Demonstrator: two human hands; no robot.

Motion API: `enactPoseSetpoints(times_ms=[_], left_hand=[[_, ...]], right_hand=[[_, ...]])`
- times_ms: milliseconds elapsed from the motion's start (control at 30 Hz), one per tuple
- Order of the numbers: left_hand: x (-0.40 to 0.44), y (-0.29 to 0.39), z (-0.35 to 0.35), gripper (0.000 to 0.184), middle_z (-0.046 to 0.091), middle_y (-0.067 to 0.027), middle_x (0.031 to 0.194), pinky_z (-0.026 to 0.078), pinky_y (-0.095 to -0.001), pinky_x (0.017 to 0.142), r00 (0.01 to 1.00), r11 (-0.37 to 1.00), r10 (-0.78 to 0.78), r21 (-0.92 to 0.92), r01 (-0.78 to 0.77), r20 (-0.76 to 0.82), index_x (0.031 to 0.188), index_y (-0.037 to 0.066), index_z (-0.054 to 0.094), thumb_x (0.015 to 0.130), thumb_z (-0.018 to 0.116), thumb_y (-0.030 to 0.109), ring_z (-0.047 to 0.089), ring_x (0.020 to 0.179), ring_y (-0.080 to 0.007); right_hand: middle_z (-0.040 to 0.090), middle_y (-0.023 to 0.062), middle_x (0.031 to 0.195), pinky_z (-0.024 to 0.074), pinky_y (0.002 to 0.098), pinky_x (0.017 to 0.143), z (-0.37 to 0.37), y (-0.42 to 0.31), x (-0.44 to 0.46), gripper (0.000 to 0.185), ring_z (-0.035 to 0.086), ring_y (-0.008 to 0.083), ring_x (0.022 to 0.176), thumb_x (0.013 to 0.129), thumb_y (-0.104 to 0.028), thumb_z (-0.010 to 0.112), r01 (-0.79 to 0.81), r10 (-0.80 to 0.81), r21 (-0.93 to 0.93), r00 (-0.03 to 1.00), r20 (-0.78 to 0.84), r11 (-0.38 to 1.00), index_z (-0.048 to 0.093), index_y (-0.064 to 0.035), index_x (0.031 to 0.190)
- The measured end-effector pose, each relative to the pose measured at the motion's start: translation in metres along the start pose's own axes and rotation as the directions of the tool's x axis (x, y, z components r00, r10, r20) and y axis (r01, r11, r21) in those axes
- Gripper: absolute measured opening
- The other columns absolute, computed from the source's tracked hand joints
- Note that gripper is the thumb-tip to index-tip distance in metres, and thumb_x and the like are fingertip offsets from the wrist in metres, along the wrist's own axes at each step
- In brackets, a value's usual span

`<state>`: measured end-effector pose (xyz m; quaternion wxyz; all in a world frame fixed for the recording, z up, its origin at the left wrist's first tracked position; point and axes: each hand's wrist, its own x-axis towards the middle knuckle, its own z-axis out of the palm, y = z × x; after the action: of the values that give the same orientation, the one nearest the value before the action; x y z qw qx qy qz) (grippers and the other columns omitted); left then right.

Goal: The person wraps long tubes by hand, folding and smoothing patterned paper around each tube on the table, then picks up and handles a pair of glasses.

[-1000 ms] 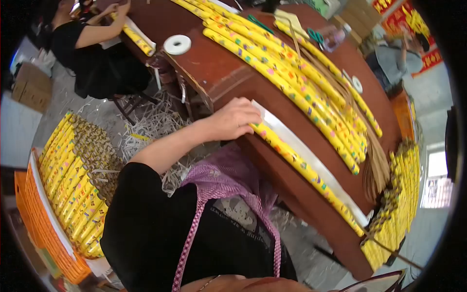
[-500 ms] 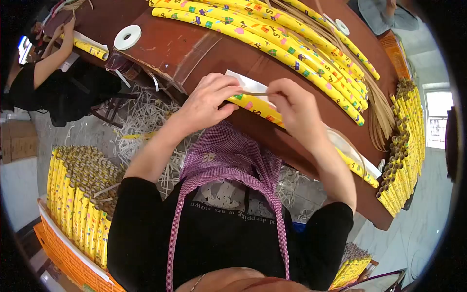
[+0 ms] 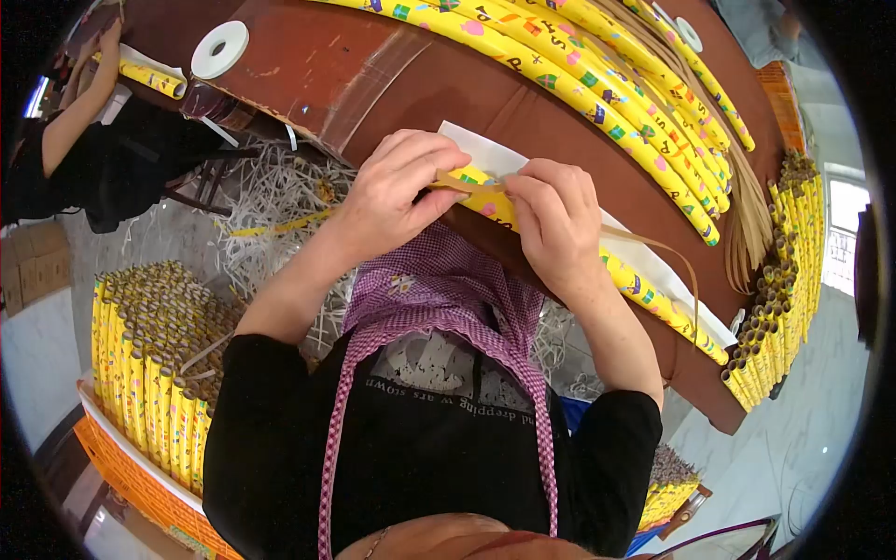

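Observation:
A thin tan strip (image 3: 478,187) runs between my two hands, and its loose tail loops off to the right past my right wrist. My left hand (image 3: 403,187) pinches it between thumb and fingers. Close by, my right hand (image 3: 560,222) grips the same strip with curled fingers. Directly below lies a yellow printed wrapping paper roll (image 3: 644,291) along the table's near edge. Part of its sheet is loose, showing the white underside (image 3: 481,147) behind my hands. My hands hide the middle of the roll.
Several yellow rolls (image 3: 579,98) and a bundle of tan strips (image 3: 742,224) lie across the brown table (image 3: 401,107). A white tape roll (image 3: 219,49) sits at left. Upright rolls fill an orange crate (image 3: 140,504). Paper shreds (image 3: 271,210) cover the floor. Another person's arm (image 3: 84,107) handles a roll.
My right hand has come down beside the roll, and the strip now lies lower, close against the yellow paper. The camera view has shifted slightly.

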<state>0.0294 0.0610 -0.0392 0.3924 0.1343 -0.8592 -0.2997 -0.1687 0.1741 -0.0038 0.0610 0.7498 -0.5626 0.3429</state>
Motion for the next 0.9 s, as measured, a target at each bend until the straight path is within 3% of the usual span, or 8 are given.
enactPoseSetpoints(times_ms=[100,167,400,600,900], left_hand=[[-0.001,0.003,0.004,0.037,0.066,-0.0149,0.112,0.051,-0.0405,0.087,0.997,0.997,-0.068,-0.046,0.066,-0.042,0.111,-0.001,0.066,0.075,0.076,-0.003,0.063,0.101,-0.0329],[-0.001,0.004,0.007,0.032,0.066,-0.0122,0.104,0.050,-0.0400,0.086,0.980,0.981,-0.143,-0.149,0.122,-0.141,0.104,0.002,0.065,0.074,0.076,-0.002,0.063,0.097,-0.0327],[-0.003,-0.003,-0.002,0.021,0.066,-0.0135,0.112,0.052,-0.0332,0.085,0.995,0.990,-0.068,-0.130,0.058,-0.072,0.102,-0.001,0.066,0.082,0.069,-0.007,0.063,0.100,-0.0262],[0.012,0.003,-0.014,0.010,0.063,-0.0076,0.097,0.049,-0.0267,0.079,0.965,0.959,-0.255,-0.146,0.244,-0.067,0.101,-0.002,0.067,0.091,0.062,-0.003,0.061,0.091,-0.0155],[0.015,-0.002,-0.017,0.016,0.064,-0.0034,0.095,0.048,-0.0248,0.079,0.889,0.861,-0.459,-0.247,0.445,0.001,0.107,-0.001,0.069,0.093,0.061,-0.002,0.059,0.089,-0.0099]], right_hand=[[0.063,0.0096,0.099,0.0475,0.0376,0.075,0.002,0.001,-0.001,0.024,0.060,0.0279,0.086,0.075,0.004,0.073,-0.012,0.012,0.000,1.000,-0.022,1.000,0.065,-0.0042,0.097],[0.063,0.0093,0.098,0.0471,0.0373,0.075,0.001,0.001,0.000,0.025,0.060,0.0274,0.086,0.074,0.004,0.073,-0.030,0.030,0.006,1.000,-0.007,1.000,0.065,-0.0047,0.096],[0.065,0.0043,0.093,0.0428,0.0366,0.080,0.001,-0.001,0.002,0.021,0.060,0.0240,0.088,0.078,0.000,0.072,-0.052,0.052,0.002,0.999,-0.007,0.999,0.066,-0.0077,0.097],[0.065,0.0009,0.087,0.0379,0.0354,0.085,-0.001,-0.001,0.001,0.021,0.060,0.0215,0.089,0.080,-0.001,0.071,-0.078,0.078,-0.004,0.997,-0.007,0.997,0.066,-0.0100,0.098],[0.065,0.0003,0.087,0.0375,0.0378,0.088,-0.002,0.001,0.005,0.019,0.060,0.0221,0.090,0.077,-0.001,0.070,-0.117,0.117,-0.028,0.993,0.000,0.993,0.067,-0.0120,0.092]])
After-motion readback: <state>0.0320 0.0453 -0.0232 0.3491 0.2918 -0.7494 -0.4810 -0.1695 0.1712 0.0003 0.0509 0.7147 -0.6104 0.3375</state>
